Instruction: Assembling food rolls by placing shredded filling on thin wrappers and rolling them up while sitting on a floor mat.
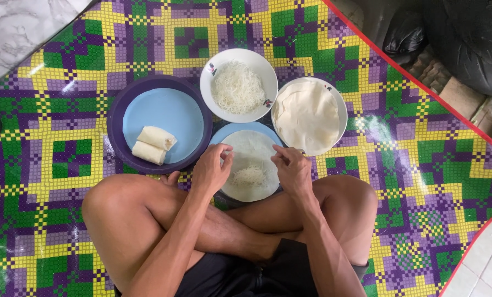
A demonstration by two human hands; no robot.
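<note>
Now left hand (210, 168) and right hand (291, 168) each pinch the wrapper (251, 148) edges.

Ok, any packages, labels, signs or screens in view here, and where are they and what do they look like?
No packages, signs or screens in view.
Small printed marks on the white bowl of shredded noodles: one on the upper-left rim, one on the lower-right rim, tiny, dark with a bit of red; too small to make out.
Everything else is unlabelled: a purple plate with two rolls, a white dish of wrappers, and a wrapper on a blue plate between both hands.
</note>
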